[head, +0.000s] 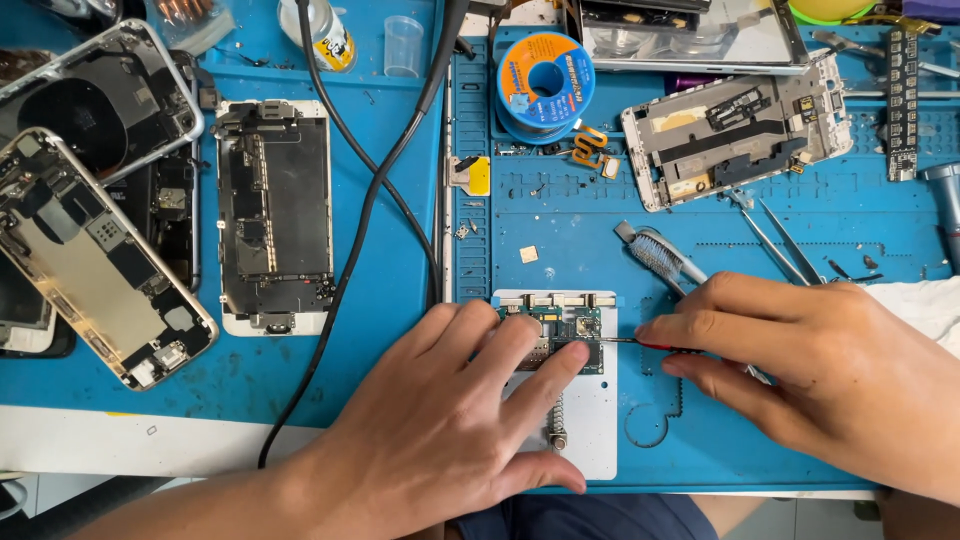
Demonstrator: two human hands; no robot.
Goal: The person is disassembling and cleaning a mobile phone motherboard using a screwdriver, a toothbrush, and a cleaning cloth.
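Note:
A small green circuit board point(562, 328) sits clamped in a white holder plate point(590, 415) on the blue work mat point(560, 220). My left hand point(440, 420) rests flat on the plate, its fingertips pressing on the board's left and lower edge. My right hand point(800, 365) pinches a thin pointed tool with a red grip point(640, 343); its tip touches the board's right edge.
Several opened phones point(275, 215) lie at the left, another opened phone frame point(735, 125) at the upper right. A solder spool point(545, 85), brush point(660, 255), tweezers point(780, 240), black cables point(375, 190), a small cup point(403, 45) and a white cloth point(925, 300) surround the plate.

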